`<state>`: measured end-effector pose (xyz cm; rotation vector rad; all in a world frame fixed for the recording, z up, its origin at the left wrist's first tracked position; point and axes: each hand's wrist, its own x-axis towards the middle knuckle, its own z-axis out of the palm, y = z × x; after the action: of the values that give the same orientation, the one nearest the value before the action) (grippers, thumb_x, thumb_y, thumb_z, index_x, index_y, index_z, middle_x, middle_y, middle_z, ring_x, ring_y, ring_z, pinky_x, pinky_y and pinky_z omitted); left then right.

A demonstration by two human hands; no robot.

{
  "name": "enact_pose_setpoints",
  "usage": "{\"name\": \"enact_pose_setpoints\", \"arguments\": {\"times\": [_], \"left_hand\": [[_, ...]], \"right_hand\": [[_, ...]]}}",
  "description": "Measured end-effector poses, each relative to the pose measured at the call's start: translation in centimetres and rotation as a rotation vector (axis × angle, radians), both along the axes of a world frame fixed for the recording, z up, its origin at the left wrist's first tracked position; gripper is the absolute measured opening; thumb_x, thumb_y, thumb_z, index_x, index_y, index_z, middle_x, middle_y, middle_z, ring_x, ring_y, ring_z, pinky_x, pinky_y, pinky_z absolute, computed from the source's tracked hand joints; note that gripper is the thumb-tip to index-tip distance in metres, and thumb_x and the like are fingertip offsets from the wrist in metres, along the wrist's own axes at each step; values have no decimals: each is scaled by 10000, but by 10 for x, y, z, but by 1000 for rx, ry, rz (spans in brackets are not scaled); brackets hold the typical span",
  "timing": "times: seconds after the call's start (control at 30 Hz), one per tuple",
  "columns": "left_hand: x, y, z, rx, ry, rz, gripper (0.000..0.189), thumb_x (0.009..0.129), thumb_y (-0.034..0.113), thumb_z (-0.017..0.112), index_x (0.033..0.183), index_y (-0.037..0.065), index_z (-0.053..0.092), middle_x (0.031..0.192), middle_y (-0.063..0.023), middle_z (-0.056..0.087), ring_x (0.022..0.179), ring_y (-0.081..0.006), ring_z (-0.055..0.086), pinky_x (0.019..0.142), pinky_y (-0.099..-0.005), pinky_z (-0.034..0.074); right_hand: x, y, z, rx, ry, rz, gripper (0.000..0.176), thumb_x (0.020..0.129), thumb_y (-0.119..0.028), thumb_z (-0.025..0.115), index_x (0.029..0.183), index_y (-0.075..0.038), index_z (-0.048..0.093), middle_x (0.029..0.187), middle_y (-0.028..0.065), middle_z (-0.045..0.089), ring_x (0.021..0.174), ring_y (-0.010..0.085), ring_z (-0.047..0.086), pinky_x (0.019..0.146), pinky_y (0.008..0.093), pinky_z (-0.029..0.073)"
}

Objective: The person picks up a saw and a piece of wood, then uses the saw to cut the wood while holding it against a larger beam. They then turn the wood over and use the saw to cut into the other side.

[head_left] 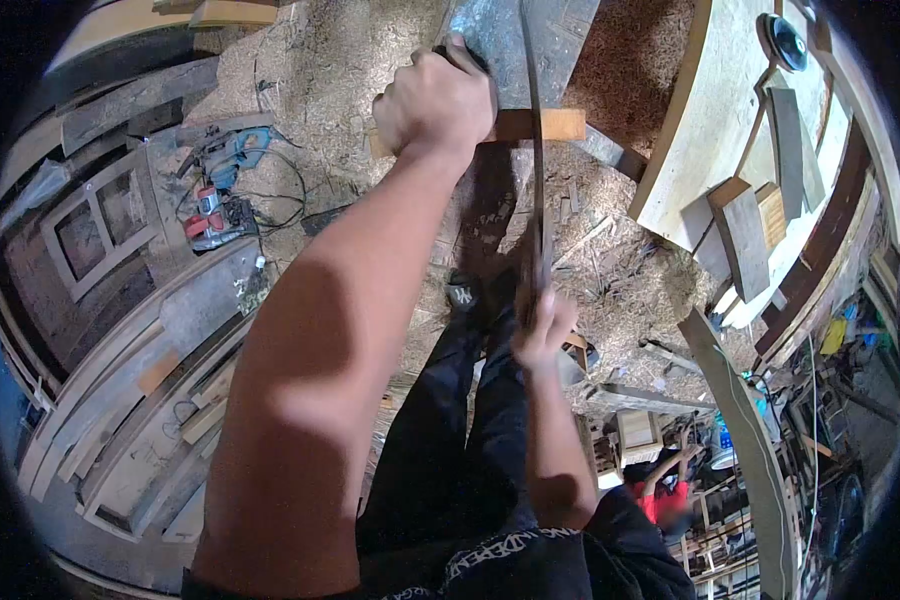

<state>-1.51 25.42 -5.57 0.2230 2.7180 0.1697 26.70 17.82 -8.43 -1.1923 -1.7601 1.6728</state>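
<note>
My left hand (435, 100) is closed over a short wooden piece (560, 125) lying across the end of a worn grey bench top (560, 45). Its fingertips are mostly hidden, and something dark shows beside the thumb. Lower down, my right hand (547, 330) is closed at the near end of a hand saw (538, 180). The long, thin blade appears almost edge-on and crosses the wooden piece to the right of my left hand. Motion blurs the right hand, and the saw's handle is largely hidden in it.
Sawdust and scraps cover the floor (610, 230). At left lie power tools (215, 220) with cords, a wooden frame (100, 225) and stacked boards (160, 350). A pale panel (695, 130) bearing wood blocks (740, 235) stands at right. Another person (665, 495) is at lower right.
</note>
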Motion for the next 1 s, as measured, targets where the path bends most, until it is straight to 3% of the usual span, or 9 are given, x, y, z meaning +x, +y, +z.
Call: {"name": "enact_pose_setpoints", "arguments": {"times": [0.03,0.17,0.27,0.3,0.37,0.5,0.57,0.8,1.0], "left_hand": [[1,0,1,-1,-3,2,579,1064,469,393,1036,37,777,1017,-245,768,998,-399,755,937,-495,563],[3,-2,2,11,9,-10,557,1059,453,415,997,23,764,985,-239,770,970,-393,761,915,-485,571],[1,0,5,29,0,1,546,1065,442,407,1006,35,766,996,-245,768,976,-405,757,927,-490,565],[2,0,5,31,5,3,546,1065,442,407,1006,35,766,996,-245,768,976,-405,757,927,-490,565],[2,0,5,37,13,13,550,1068,442,398,1007,37,765,989,-251,766,973,-412,756,931,-493,564],[2,2,1,7,5,21,558,1070,443,388,1018,34,764,988,-251,767,982,-414,754,935,-492,562],[-1,2,0,15,5,7,566,1072,443,379,1030,36,770,994,-247,769,995,-413,753,942,-491,559],[1,1,4,24,-4,-8,588,1075,446,366,1006,42,787,993,-235,772,994,-411,754,934,-496,562],[-1,5,5,18,4,49,593,1072,451,375,973,42,792,992,-236,772,997,-407,754,943,-494,559]], "right_hand": [[24,-21,3,115,27,1,509,1084,-296,458,662,-16,410,595,61,445,486,203,375,496,377,268],[62,-44,17,-10,36,-8,504,1082,-279,451,653,-16,415,591,68,456,485,204,403,501,372,289],[9,12,12,5,-67,89,513,1076,-291,474,639,-27,420,568,56,438,486,196,400,505,376,301],[-12,29,-1,-125,-54,70,520,1068,-286,495,623,-35,403,550,43,400,480,196,380,503,386,285],[-25,33,-15,8,-50,54,538,1073,-288,475,610,-30,385,546,45,397,477,199,378,500,385,281],[36,-34,6,64,7,-58,578,1083,-337,445,610,-10,396,570,72,443,485,209,428,501,373,306],[64,-40,28,-2,-33,25,573,1088,-357,444,640,1,451,584,76,450,502,216,465,507,360,323],[-34,36,-10,-48,-17,27,558,1082,-322,479,623,-15,399,561,64,394,484,175,356,491,375,271],[45,-26,26,-24,26,-19,561,1083,-349,462,631,-18,439,566,73,457,487,215,447,501,378,300]]}}
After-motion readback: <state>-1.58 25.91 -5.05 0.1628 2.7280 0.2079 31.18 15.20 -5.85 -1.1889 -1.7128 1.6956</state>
